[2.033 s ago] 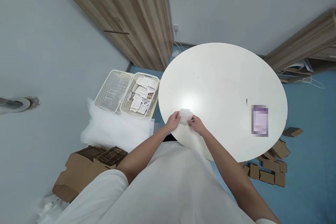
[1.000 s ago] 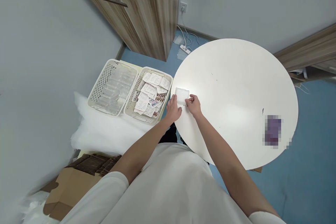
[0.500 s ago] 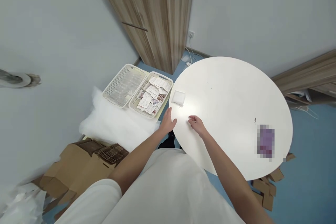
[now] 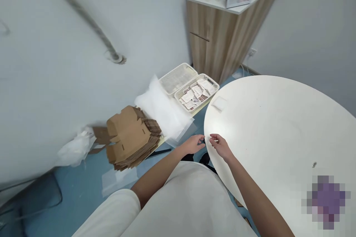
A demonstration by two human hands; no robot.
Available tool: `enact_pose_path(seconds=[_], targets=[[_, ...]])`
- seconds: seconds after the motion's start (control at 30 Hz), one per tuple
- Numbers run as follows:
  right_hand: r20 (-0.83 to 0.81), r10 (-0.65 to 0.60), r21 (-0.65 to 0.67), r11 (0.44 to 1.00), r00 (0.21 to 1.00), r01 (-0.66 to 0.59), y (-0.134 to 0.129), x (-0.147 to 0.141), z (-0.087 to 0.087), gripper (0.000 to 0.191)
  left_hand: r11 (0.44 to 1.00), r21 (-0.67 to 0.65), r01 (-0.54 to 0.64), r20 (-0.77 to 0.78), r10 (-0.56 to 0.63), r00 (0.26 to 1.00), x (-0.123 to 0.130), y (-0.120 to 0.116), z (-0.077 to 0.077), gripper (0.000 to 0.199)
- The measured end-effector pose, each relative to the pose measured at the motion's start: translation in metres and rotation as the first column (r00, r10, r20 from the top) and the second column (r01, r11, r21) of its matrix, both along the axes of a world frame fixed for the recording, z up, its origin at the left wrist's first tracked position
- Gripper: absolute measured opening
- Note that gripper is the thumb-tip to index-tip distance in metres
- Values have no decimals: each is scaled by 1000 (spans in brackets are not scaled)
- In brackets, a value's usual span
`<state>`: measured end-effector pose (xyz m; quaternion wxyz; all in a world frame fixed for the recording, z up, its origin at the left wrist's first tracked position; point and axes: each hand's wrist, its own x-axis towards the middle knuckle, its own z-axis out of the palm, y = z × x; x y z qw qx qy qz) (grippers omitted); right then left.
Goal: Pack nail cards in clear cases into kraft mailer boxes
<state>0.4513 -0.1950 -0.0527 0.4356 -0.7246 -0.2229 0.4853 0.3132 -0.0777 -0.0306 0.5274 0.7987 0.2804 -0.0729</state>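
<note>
My left hand (image 4: 194,143) is in the air just off the left edge of the round white table (image 4: 278,126). Its fingers curve loosely, a gap shows between them and the thumb, and nothing is in it. Over the table's near left edge is my right hand (image 4: 219,145), bent at the fingers, with fingers and thumb apart and no object in it. A small white square packet (image 4: 219,103) lies flat on the table beyond both hands, touched by neither.
Left of the table stand a basket of printed packets (image 4: 197,94), a basket of clear items (image 4: 178,78), white foam sheeting (image 4: 164,113) and stacked flat cardboard boxes (image 4: 129,133). A wooden cabinet (image 4: 214,33) fills the corner. A pixelated purple patch (image 4: 328,200) covers something on the table.
The view has swung left, bringing the cardboard stack further into sight. My hands have come closer together, and the right hand has moved towards the table's edge. The white packet still lies on the table.
</note>
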Motion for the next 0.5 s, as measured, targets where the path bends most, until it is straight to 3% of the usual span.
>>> enact_pose_path(seconds=[0.13,0.27,0.4,0.5], targets=[[58,170,5,985,984,-171,14,-14,1,34,985,65,-160,-31,162,986,-48,18,14,44],[143,304,1,951,942,-308,38,-30,10,36,931,167,-323,20,324,946,-95,38,21,40],[258,462,7,878,849,-479,76,-62,23,38,836,336,-433,54,442,896,-147,63,34,32],[375,568,-18,795,733,-607,108,-98,31,40,775,467,-426,-38,498,866,-194,81,45,31]])
